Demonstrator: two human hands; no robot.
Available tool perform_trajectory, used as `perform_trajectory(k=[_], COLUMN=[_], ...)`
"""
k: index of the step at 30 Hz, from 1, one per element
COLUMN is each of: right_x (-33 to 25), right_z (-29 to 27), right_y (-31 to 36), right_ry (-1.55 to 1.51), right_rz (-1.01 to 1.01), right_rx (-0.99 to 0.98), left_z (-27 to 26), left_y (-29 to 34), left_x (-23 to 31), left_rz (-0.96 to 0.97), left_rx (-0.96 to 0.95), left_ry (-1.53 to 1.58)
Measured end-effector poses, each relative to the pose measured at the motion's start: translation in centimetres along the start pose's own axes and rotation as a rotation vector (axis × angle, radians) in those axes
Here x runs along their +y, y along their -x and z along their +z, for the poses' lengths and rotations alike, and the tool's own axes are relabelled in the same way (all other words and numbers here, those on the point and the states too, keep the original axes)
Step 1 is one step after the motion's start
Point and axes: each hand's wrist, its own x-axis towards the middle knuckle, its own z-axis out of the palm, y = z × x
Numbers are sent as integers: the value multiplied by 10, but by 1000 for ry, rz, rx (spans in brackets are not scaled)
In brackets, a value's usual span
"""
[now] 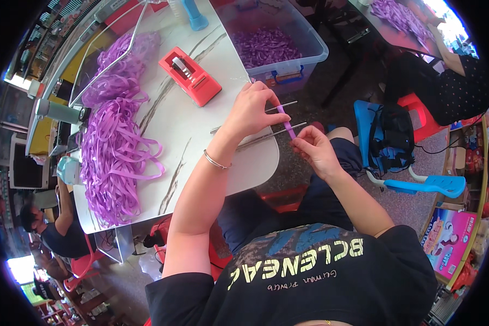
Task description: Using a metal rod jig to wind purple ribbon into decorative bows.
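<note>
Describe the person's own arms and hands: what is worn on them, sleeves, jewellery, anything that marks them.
Both forearms are bare. The left hand has no glove; a thin silver bangle circles its wrist. The right hand is bare too, with no ring or watch in sight. Short black sleeves of a T-shirt with pale printed lettering cover the upper arms.

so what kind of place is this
Probably a small craft or assembly workshop. A big heap of purple ribbon strips lies on the white table, a clear bin holds more, and the left hand and right hand hold one purple strip over two metal rods.
</note>
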Motion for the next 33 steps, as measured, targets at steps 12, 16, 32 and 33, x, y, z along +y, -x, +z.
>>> perform_trajectory(k=[12, 16, 32, 33], right_x=[2, 2, -2, -3], right_z=[7, 6, 9, 9], right_y=[-1, 2, 6, 6], right_ry=[24, 62, 129, 129], right_rz=[122, 135, 84, 85], right_rx=[-17, -55, -56, -57], left_z=[2, 2, 5, 4], left_y=[1, 1, 2, 3], left_x=[0, 1, 0, -1], left_rz=[14, 6, 38, 38], left_rx=[5, -8, -18, -18], left_ry=[-31, -40, -59, -59])
